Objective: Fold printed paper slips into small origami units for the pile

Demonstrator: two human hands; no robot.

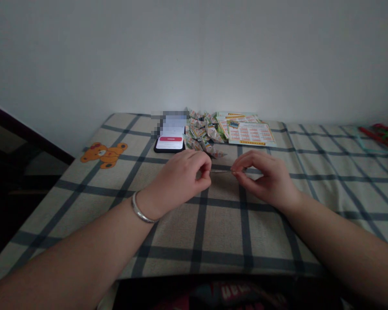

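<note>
Both my hands meet over the middle of a checked cloth (213,224). My left hand (181,178), with a silver bangle (140,211) on its wrist, pinches one end of a thin folded paper strip (221,171). My right hand (265,176) pinches the other end, so the strip lies stretched flat between the fingertips just above the cloth. Behind the hands lies a heap of small folded paper pieces (202,131).
A phone (170,137) with a lit screen lies behind my left hand. Printed paper sheets (248,131) are stacked at the back, right of the heap. Red and green items (383,135) lie at the far right. A bear print (103,154) marks the cloth's left side. A wall stands behind.
</note>
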